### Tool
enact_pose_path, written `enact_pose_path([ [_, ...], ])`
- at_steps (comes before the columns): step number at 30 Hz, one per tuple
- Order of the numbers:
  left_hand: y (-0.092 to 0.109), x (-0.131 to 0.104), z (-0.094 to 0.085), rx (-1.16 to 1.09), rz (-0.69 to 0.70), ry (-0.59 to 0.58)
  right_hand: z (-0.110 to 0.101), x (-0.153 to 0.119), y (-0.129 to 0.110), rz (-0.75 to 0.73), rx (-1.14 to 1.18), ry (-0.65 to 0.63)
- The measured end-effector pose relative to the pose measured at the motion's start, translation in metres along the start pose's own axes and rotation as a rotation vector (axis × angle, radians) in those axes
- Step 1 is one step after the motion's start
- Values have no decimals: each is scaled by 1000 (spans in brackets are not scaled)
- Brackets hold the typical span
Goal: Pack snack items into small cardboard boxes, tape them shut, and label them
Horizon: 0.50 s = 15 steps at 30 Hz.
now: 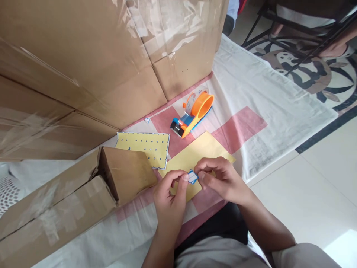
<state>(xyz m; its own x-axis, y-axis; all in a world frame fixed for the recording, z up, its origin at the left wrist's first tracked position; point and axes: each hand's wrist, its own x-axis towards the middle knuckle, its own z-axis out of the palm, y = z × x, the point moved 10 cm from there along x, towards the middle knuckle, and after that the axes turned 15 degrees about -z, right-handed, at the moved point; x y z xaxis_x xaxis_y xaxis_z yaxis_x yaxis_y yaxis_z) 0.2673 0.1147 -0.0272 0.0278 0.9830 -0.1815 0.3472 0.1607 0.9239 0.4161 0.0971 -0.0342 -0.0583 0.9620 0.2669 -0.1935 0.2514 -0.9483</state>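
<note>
Both hands are pinching one small sticker [192, 176] between them, the left hand [170, 195] at its 9 o'clock and the right hand [223, 180] at its 3 o'clock. Each grip is closing tightly on an edge, and the sticker is hanging just above the yellow sheet [195, 154].

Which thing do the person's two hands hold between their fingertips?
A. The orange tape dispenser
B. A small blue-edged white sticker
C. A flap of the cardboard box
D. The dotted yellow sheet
B. The left hand and right hand pinch the small blue-edged sticker between them above a plain yellow sheet; the tape dispenser lies untouched on the cloth farther off.
</note>
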Motion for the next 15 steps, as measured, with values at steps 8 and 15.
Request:
enact_pose_path([
  [8,-5,0,4,32,-37,-77,5,2,-1,-43,93,-50],
  [15,39,-22,-12,168,398,201,5,2,-5,-36,69,-1],
])
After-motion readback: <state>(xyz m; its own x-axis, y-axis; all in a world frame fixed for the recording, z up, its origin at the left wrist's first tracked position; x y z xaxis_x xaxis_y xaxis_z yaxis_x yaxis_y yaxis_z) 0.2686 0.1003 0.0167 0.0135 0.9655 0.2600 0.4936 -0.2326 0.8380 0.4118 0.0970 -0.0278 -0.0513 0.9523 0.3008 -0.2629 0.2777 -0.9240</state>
